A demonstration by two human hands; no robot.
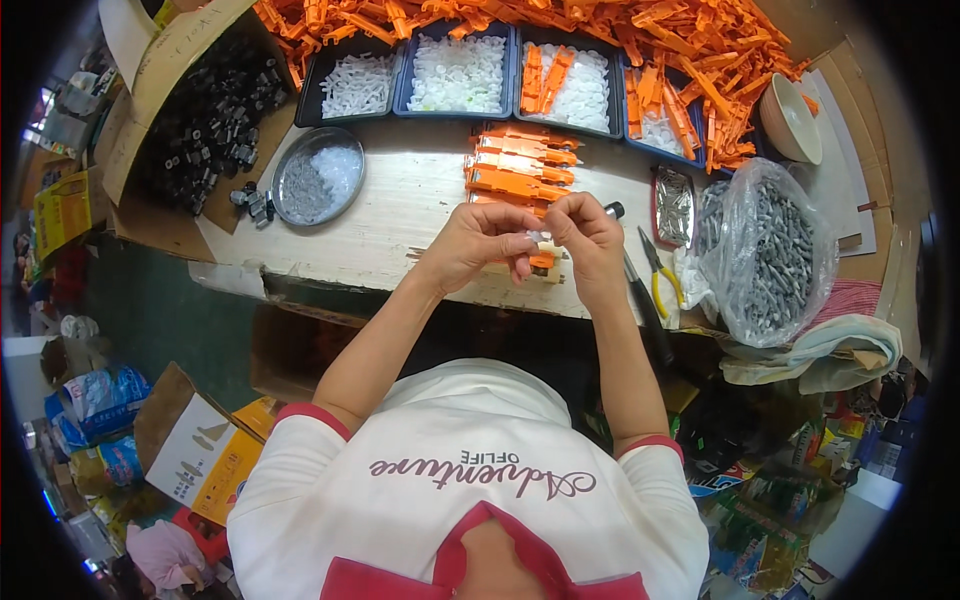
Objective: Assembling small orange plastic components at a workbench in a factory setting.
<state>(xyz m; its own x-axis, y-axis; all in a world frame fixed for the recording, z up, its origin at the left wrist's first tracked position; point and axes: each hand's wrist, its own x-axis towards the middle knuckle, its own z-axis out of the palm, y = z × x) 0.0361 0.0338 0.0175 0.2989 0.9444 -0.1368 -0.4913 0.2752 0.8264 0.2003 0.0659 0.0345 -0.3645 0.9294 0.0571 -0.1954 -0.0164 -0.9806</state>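
My left hand [478,240] and my right hand [592,238] meet over the front part of the bench. Between the left thumb and fingers is a small whitish plastic piece [536,237]. The right fingers are closed in a pinch right against it; what lies inside that pinch is hidden. Just beyond my hands, orange plastic housings [518,178] lie side by side in a stacked row, with pale bits at their right ends. Another orange housing [543,260] shows partly under my fingers. Beside my right hand lies a dark-handled tool [640,292].
Blue trays [400,112] of white plastic parts line the back, below a heap of orange housings [690,60]. A round metal dish [280,205] and a carton of black parts [140,195] stand left. Right are yellow-handled pliers [664,278], a small box of pins [673,205] and a bag of grey parts [775,260].
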